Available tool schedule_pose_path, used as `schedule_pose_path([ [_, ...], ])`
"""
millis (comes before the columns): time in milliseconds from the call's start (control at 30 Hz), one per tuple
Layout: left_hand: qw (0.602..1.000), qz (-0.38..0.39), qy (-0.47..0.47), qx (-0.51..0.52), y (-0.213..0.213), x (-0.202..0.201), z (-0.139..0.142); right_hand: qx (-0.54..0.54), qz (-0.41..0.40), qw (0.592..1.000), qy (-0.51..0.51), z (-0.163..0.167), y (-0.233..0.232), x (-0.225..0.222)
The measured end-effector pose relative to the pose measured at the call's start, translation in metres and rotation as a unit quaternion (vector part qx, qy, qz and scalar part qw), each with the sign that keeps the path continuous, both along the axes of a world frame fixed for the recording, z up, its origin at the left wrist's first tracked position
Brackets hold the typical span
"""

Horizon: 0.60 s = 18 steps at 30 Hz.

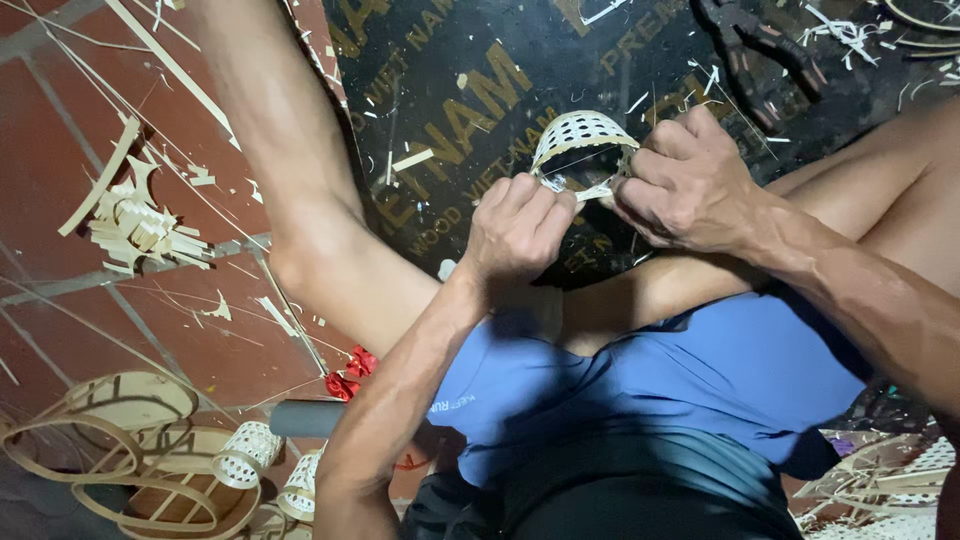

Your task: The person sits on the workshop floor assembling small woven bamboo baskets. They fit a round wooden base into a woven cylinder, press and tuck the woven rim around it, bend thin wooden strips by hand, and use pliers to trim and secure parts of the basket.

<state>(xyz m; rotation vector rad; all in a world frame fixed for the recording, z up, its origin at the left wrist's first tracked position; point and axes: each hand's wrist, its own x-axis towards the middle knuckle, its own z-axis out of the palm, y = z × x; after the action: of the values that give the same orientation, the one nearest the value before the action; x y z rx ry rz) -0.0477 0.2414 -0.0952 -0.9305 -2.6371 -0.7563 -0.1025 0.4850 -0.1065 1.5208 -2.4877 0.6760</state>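
Observation:
A small white woven bamboo basket [578,133] is held over a dark printed board [470,90], its open mouth tipped toward me. My left hand [518,228] pinches a thin pale strip [590,190] at the basket's lower rim. My right hand [688,182] grips the rim on the right side, fingers curled around it. Both hands meet at the basket's front edge. My bare legs and blue shorts fill the area below.
Black pliers [760,50] lie on the board at the upper right. Bamboo scraps [140,225] litter the red tiled floor on the left. Bent bamboo hoops [110,430] and two small woven baskets [248,452] sit at the lower left, beside a grey tube [305,418] and red ribbon [350,372].

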Motion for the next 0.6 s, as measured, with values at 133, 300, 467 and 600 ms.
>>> schedule_pose_path([
  [133, 1.0, -0.009, -0.018, 0.019, -0.0014, -0.002, 0.0032, 0.008, -0.004, 1.0, -0.011, 0.0021, 0.0001, 0.0001],
  [300, 0.999, -0.012, -0.024, 0.02, -0.0009, -0.0035, 0.0056, 0.006, -0.003, 1.0, -0.018, 0.006, -0.0006, -0.0001],
  [467, 1.0, -0.005, -0.029, 0.003, 0.0002, -0.0038, 0.0059, 0.005, -0.007, 1.0, -0.023, 0.0086, -0.0011, -0.0004],
  [600, 0.999, -0.006, -0.039, -0.021, 0.0005, -0.0039, 0.0044, 0.011, -0.013, 1.0, -0.017, 0.0081, -0.0006, 0.0015],
])
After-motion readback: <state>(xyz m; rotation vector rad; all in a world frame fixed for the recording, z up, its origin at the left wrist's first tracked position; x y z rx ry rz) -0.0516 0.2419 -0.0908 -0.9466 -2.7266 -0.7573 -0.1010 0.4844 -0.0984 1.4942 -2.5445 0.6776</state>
